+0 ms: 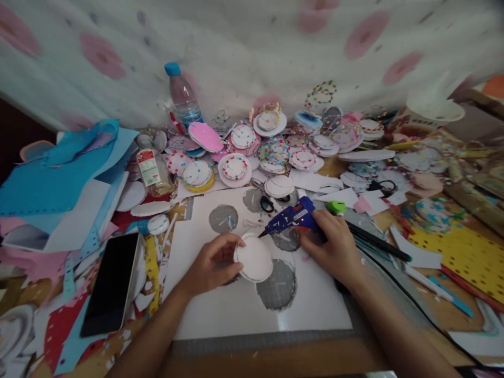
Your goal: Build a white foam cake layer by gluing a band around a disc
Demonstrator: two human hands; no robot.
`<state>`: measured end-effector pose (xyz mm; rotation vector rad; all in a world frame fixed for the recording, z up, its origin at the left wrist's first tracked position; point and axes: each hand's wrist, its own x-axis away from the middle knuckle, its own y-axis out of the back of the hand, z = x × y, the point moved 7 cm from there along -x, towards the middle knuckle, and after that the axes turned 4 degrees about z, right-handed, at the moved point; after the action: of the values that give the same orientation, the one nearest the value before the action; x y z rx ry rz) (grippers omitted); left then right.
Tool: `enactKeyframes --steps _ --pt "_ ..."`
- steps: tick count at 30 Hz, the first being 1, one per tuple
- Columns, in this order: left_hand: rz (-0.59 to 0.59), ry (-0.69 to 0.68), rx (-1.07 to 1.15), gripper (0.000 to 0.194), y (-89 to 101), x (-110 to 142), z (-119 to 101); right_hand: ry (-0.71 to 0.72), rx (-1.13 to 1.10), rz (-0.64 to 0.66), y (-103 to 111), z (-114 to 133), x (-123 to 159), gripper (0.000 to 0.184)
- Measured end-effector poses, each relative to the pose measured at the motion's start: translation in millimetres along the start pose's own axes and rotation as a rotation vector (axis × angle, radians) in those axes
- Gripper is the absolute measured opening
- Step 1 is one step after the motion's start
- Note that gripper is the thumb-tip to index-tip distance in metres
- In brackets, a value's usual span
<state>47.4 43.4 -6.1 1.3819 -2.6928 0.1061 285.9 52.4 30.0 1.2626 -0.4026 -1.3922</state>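
Note:
My left hand [212, 262] is closed on the left edge of a white foam disc [255, 258], holding it over a white sheet [236, 310] that has round holes cut in it. My right hand [334, 247] grips a blue glue gun [293, 216], its nozzle pointing left at the disc's upper rim. The gun's black cord runs off to the right.
A black phone [112, 283] lies at the left beside blue and white foam sheets [51, 184]. A water bottle [183, 97], a small glue bottle [151, 170], several decorated foam discs [275, 147] and black scissors [266, 203] crowd the back. Yellow dotted paper [468, 252] lies at the right.

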Motion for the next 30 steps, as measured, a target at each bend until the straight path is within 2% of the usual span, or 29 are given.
enactKeyframes --steps 12,21,30 --pt "-0.018 0.019 -0.009 0.028 0.3 0.5 -1.8 -0.076 -0.016 -0.047 0.0 -7.9 4.6 0.026" --pt "-0.05 0.031 -0.026 0.028 3.5 0.3 2.4 -0.04 -0.015 -0.075 4.1 -4.5 4.8 0.028" --pt "-0.034 0.02 0.0 0.028 3.0 1.2 2.4 -0.078 -0.019 -0.08 3.1 -7.6 5.8 0.026"
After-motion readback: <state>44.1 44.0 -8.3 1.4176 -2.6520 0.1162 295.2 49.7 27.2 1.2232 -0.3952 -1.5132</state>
